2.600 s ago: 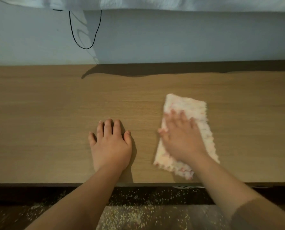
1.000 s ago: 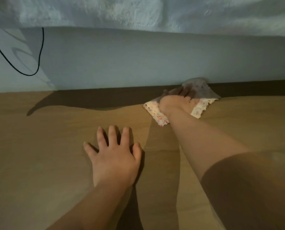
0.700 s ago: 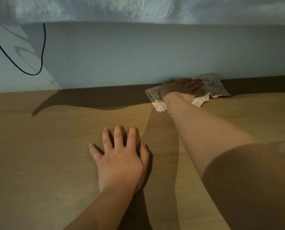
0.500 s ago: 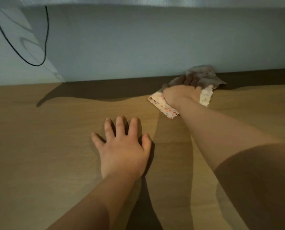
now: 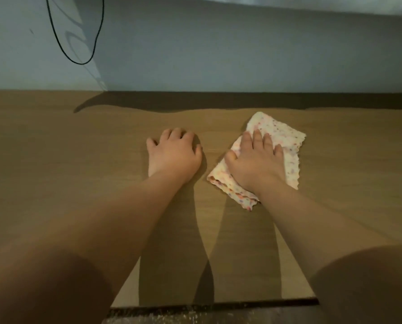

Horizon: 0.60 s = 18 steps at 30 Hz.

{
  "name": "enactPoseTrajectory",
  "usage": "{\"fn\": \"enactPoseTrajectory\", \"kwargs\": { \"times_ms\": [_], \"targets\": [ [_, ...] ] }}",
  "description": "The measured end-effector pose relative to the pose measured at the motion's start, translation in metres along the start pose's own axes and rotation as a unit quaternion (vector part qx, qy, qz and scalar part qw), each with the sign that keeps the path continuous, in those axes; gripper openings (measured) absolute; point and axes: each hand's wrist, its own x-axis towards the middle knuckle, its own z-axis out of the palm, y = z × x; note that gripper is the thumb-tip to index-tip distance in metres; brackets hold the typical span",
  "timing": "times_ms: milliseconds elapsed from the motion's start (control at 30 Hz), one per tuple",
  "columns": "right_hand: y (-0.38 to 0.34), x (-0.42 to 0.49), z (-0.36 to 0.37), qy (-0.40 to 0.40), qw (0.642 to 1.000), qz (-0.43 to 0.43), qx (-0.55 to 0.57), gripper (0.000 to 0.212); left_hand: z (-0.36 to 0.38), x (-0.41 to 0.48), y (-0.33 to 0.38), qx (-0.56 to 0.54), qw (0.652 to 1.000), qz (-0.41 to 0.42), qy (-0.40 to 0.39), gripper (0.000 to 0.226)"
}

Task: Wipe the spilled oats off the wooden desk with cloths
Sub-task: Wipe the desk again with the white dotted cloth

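Well inside desk (image 5: 54, 171) edges: cloth (image 5: 286, 136).

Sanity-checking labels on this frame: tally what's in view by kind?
hands: 2 (left hand, right hand)
cloth: 1
desk: 1
cable: 1
total: 5

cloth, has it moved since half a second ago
Yes. The cloth, pressed flat under the right hand, has been pulled toward the person: it was bunched against the wall, and now lies on the desk well short of it.
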Motion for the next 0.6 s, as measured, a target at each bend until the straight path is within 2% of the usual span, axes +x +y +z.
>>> {"fn": "enactPoseTrajectory", "kwargs": {
  "times_ms": [67,233,400,467,600],
  "targets": [
    [0.004,-0.027,0.002,-0.004,1.000,-0.005,0.001,0.065,-0.001,-0.008,0.005,0.010,1.000,0.024,0.018,0.043],
    [0.016,-0.085,0.004,-0.014,1.000,-0.016,0.001,0.066,0.001,-0.039,0.018,0.001,0.996,-0.026,-0.085,0.054],
    [0.065,-0.137,-0.002,-0.048,0.995,-0.088,-0.012,0.065,-0.001,-0.079,0.029,0.003,0.991,-0.045,-0.124,0.059],
    [0.100,-0.142,-0.009,-0.054,0.997,-0.043,-0.019,0.065,-0.004,-0.091,0.039,-0.010,0.989,-0.062,-0.136,0.059],
    [0.123,-0.137,-0.012,-0.042,0.992,0.122,0.019,0.065,-0.002,-0.105,0.059,-0.003,0.990,-0.092,-0.106,0.060]
  ]
}}
